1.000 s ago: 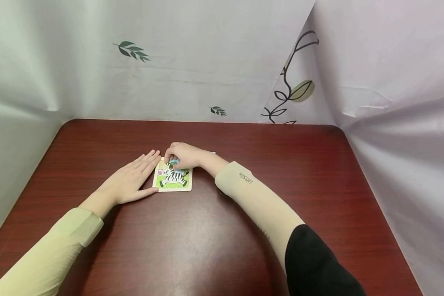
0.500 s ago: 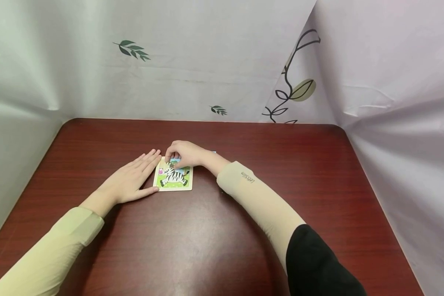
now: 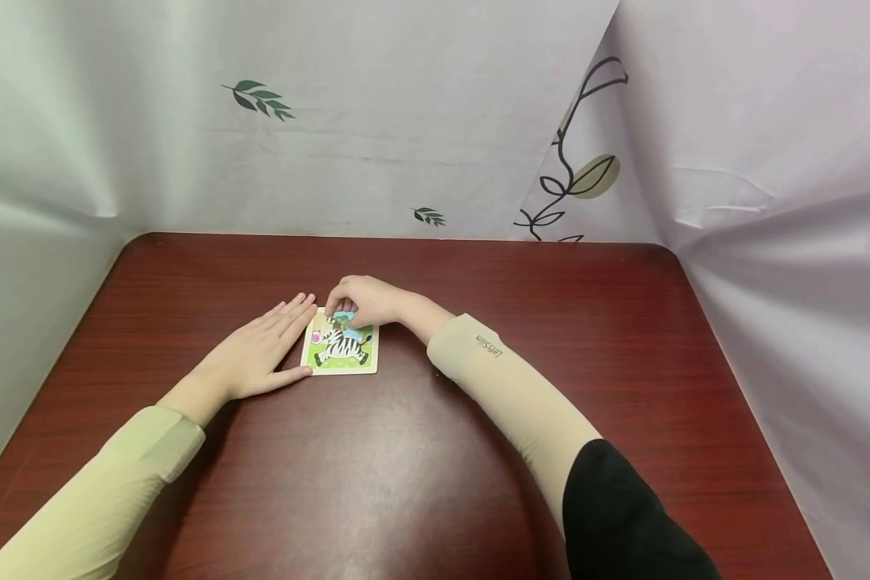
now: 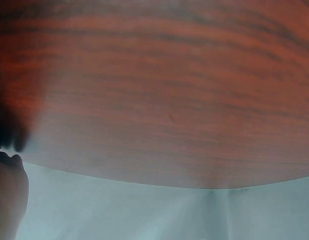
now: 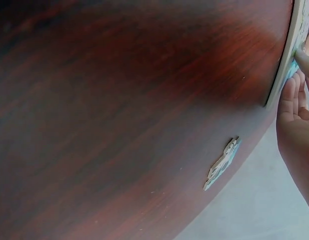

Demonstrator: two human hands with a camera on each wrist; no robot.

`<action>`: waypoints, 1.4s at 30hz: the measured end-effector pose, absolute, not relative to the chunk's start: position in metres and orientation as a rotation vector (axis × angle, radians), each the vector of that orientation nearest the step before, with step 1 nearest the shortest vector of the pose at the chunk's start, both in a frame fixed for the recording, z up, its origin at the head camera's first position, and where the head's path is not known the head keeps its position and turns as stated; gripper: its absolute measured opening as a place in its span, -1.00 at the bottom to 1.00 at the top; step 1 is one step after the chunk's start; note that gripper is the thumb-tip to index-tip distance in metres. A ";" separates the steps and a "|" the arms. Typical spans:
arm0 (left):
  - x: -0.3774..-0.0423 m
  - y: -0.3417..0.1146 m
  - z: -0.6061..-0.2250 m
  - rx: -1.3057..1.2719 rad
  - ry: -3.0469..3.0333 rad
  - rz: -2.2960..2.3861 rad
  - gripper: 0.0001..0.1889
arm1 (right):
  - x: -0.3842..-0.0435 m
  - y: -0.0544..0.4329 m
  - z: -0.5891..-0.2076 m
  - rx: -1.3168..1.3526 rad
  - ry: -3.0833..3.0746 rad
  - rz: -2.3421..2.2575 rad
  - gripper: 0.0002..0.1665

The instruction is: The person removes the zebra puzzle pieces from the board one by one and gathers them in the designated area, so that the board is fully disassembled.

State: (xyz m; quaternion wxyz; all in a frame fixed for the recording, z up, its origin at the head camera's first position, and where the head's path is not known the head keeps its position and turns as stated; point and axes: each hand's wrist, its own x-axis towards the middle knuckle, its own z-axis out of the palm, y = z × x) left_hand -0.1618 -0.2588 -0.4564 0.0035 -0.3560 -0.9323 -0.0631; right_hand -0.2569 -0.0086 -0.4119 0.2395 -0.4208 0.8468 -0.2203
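A square zebra jigsaw puzzle board (image 3: 343, 366) with a pale rim lies flat on the table. My left hand (image 3: 254, 354) rests along its left side, fingers straight and thumb at the lower left corner. Over the upper part of the board, my right hand (image 3: 368, 298) bends its fingers and thumb round a blue and green puzzle piece (image 3: 346, 329). That piece overlaps the zebra's back in the head view, and the fingers hide its upper part. In the right wrist view the same hand (image 5: 297, 110) is at the board's edge (image 5: 282, 72).
A loose puzzle piece (image 5: 222, 164) lies on the table in the right wrist view, apart from the board. The dark red wooden table (image 3: 377, 475) ends at a pale curtain (image 3: 348, 161) with leaf prints, which also hangs along both sides.
The right hand has shifted very slightly to the right, and more of the blue and green piece shows under it. The left hand stays in place beside the board.
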 end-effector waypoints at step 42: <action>-0.163 -0.259 -0.457 -1.104 -2.954 -0.186 0.01 | -0.253 -0.004 -0.414 -1.177 2.462 -0.615 -0.68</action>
